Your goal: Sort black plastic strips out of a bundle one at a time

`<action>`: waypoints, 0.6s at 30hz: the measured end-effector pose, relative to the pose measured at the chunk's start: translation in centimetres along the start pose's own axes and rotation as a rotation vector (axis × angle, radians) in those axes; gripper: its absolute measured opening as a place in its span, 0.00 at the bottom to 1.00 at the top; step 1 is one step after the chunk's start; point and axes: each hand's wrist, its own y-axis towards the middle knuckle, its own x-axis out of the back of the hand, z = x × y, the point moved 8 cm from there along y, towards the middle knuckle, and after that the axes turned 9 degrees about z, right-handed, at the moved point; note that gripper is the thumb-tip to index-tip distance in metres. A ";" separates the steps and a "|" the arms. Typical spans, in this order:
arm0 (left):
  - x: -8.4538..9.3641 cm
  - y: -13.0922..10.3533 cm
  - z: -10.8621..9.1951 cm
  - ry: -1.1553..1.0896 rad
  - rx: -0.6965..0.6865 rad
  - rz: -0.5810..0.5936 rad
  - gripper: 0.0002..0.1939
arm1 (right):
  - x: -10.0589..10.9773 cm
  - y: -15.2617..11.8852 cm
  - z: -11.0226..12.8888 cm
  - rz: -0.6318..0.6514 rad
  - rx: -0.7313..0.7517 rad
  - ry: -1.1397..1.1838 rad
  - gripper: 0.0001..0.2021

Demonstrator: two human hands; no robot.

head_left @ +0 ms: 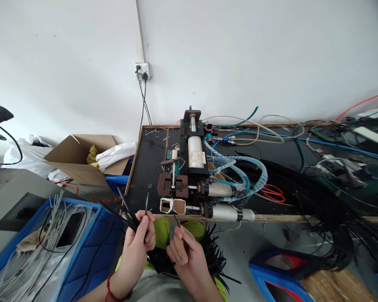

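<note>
My left hand (141, 235) is closed around several black cables (129, 209), whose ends stick up past the fingers. One of them stands upright by the thumb. To its right, my right hand (185, 247) pinches a thin black cable (177, 218) that runs up to the white-edged jaws (173, 206) of a pneumatic machine. Whether the tip sits between the jaws I cannot tell. Two air cylinders (221, 189) lie to the right of the jaws, and a larger white cylinder (196, 152) stands behind. Below my hands, a bunch of black cables (212, 256) lies over my lap.
The machine stands at the front edge of a black-topped bench (145, 161). Blue air hoses (261, 167) and a long black cable bundle (330, 214) spread rightward. At left, a blue crate (90, 235) holds pale cables and a phone (71, 228); a cardboard box (78, 172) stands behind.
</note>
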 end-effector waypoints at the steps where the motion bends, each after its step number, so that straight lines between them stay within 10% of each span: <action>1: -0.1 0.0 0.0 0.015 0.002 0.017 0.21 | 0.0 0.0 0.0 -0.013 -0.003 -0.012 0.16; 12: 0.4 -1.4 0.6 0.134 -0.027 0.091 0.25 | 0.6 -0.7 0.7 -0.165 0.107 -0.567 0.24; 18: 0.2 -1.9 0.8 0.222 -0.054 0.162 0.25 | -0.9 -7.1 5.3 -0.276 0.288 -1.464 0.22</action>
